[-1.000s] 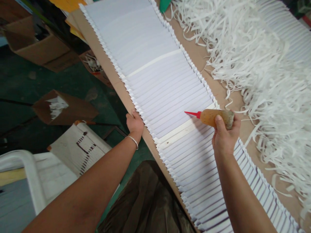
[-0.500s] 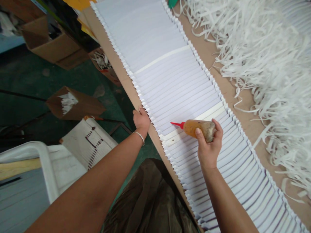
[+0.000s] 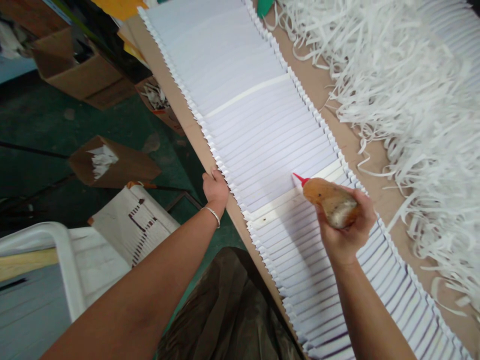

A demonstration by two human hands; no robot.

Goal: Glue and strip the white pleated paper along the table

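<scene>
My right hand (image 3: 343, 230) is closed round a squeeze glue bottle (image 3: 330, 200) with amber contents and a red nozzle. The nozzle points down-left at a cream strip between the overlapped white paper sheets (image 3: 255, 115). These sheets lie fanned in a long row on a brown board (image 3: 176, 105). My left hand (image 3: 215, 187) grips the near edge of that board beside the sheets' serrated border, fingers curled over it. A thin bangle circles that wrist.
A big heap of white paper strips (image 3: 408, 90) covers the board's right side. On the dark green floor at left lie open cardboard boxes (image 3: 78, 75), a brown paper bag (image 3: 112, 165) and a white plastic chair (image 3: 67, 260). A dark sack (image 3: 228, 310) sits below.
The glue bottle moved left across the cream strip, then back right and tilted nozzle-down. My left hand stayed on the board edge. The view shifted slightly.
</scene>
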